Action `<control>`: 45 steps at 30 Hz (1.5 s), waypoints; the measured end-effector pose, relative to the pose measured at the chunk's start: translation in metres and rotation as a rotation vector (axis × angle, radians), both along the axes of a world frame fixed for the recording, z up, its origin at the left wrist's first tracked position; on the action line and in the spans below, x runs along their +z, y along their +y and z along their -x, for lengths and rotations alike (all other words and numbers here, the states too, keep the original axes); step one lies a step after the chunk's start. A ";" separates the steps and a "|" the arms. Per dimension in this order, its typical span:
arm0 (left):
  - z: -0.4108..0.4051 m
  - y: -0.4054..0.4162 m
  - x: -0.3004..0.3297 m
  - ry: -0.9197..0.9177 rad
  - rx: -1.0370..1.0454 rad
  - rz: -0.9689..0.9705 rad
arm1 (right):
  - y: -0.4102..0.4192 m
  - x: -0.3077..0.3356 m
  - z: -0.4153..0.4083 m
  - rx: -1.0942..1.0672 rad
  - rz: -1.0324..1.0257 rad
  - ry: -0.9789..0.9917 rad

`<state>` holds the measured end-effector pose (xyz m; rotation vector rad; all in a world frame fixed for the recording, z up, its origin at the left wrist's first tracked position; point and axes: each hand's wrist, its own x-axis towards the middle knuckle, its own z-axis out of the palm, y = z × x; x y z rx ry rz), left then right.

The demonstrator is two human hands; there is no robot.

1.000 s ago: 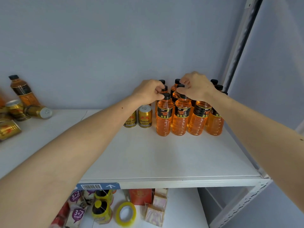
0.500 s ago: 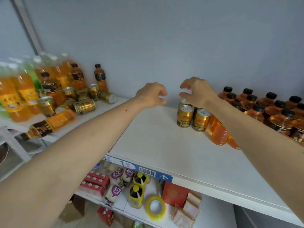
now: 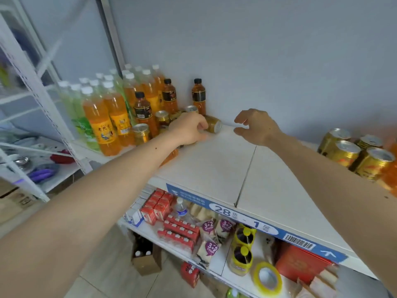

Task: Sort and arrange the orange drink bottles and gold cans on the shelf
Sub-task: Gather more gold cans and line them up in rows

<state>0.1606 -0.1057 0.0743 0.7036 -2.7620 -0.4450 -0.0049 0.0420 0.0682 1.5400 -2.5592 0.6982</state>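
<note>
A gold can (image 3: 213,125) lies on its side at the back of the white shelf (image 3: 214,168). My left hand (image 3: 189,130) is at the can's left end, its loosely curled fingertips touching it without closing round it. My right hand (image 3: 255,127) hovers just right of the can, fingers spread and holding nothing. Behind my left hand stand black-capped orange drink bottles (image 3: 144,112) and upright gold cans (image 3: 140,133). One orange bottle (image 3: 170,157) lies under my left forearm. A group of gold cans (image 3: 352,153) stands at the right, beside blurred orange bottles (image 3: 390,175).
Taller orange and green soda bottles with white caps (image 3: 101,123) fill the shelf's left end by a white upright (image 3: 40,97). The lower shelf holds red cartons (image 3: 159,209), snack packs, yellow-lidded jars (image 3: 241,252) and a tape roll (image 3: 267,278). A grey wall closes the back.
The view has swung left, away from the sorted bottles at the right. Both hands have moved left along the shelf to the lying gold can, and my left hand now touches it.
</note>
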 end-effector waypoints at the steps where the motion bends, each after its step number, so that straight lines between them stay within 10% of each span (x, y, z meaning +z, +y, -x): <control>1: -0.005 -0.012 -0.002 -0.004 0.010 -0.008 | -0.012 -0.003 -0.003 0.005 -0.003 -0.004; 24: 0.021 -0.165 -0.062 -0.144 -0.032 -0.116 | -0.201 -0.091 0.029 0.243 -0.291 -0.371; 45: 0.067 -0.184 -0.053 -0.249 -0.265 -0.154 | -0.181 -0.078 0.058 0.231 -0.146 -0.695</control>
